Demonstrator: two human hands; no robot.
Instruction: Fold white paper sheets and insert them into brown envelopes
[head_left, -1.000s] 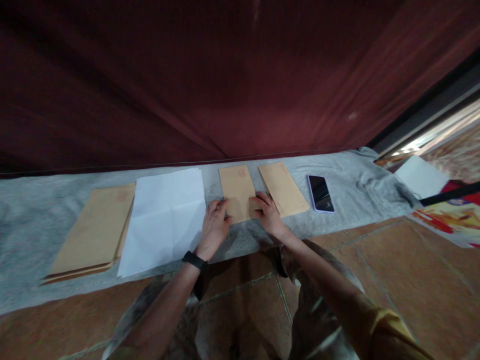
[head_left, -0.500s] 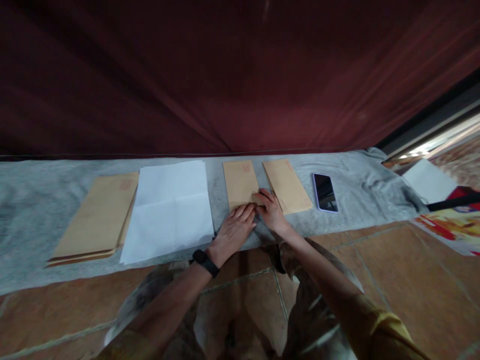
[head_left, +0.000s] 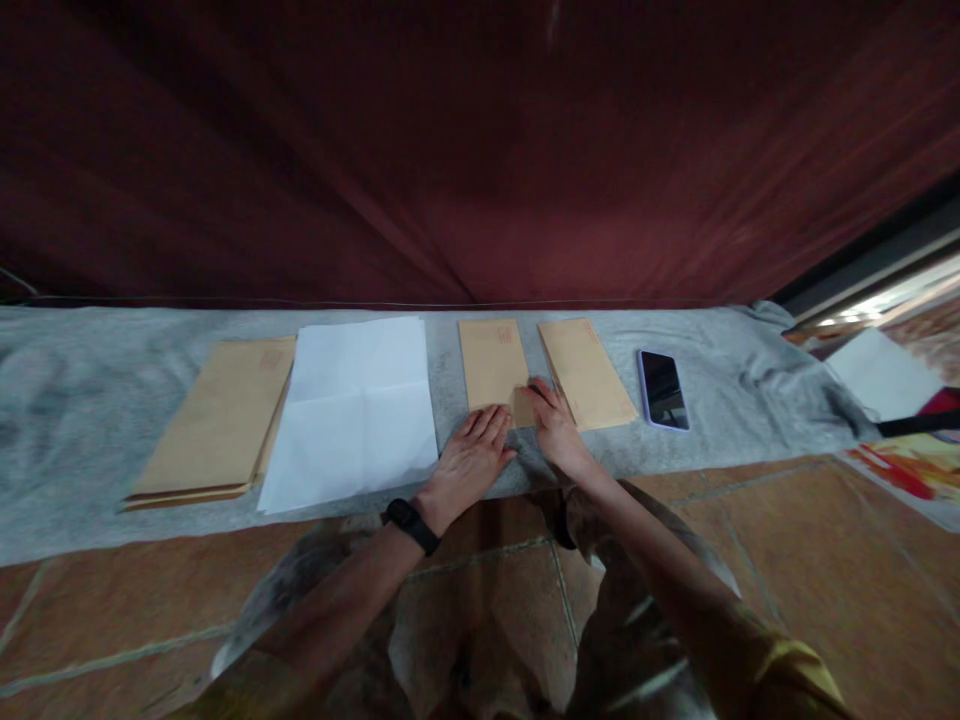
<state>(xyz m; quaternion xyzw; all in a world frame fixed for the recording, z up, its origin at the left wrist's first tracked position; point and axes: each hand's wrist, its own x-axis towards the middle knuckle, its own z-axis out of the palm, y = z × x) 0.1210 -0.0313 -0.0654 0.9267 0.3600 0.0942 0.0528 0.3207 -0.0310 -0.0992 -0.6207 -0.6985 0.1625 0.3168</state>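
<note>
A brown paper envelope (head_left: 493,355) lies flat in the middle of the grey cloth, with small red print near its top right. My left hand (head_left: 474,455) rests flat, fingers stretched, over the envelope's lower left edge. At its lower right edge, the fingers of my right hand (head_left: 553,425) are bent together and press on the paper; their tips are partly hidden. Just right of that hand lies a small stack of similar envelopes (head_left: 589,375).
White paper sheets (head_left: 356,420) with crease lines lie left of my hands, overlapping a stack of larger brown envelopes (head_left: 214,420). A phone (head_left: 664,390) lies to the right on the grey cloth (head_left: 742,400). Behind hangs a dark red curtain (head_left: 480,200); tiled floor (head_left: 780,540) is in front.
My right hand has slid slightly right along the envelope's lower edge, away from my left hand. More of the lower edge shows between them. The view has shifted slightly.
</note>
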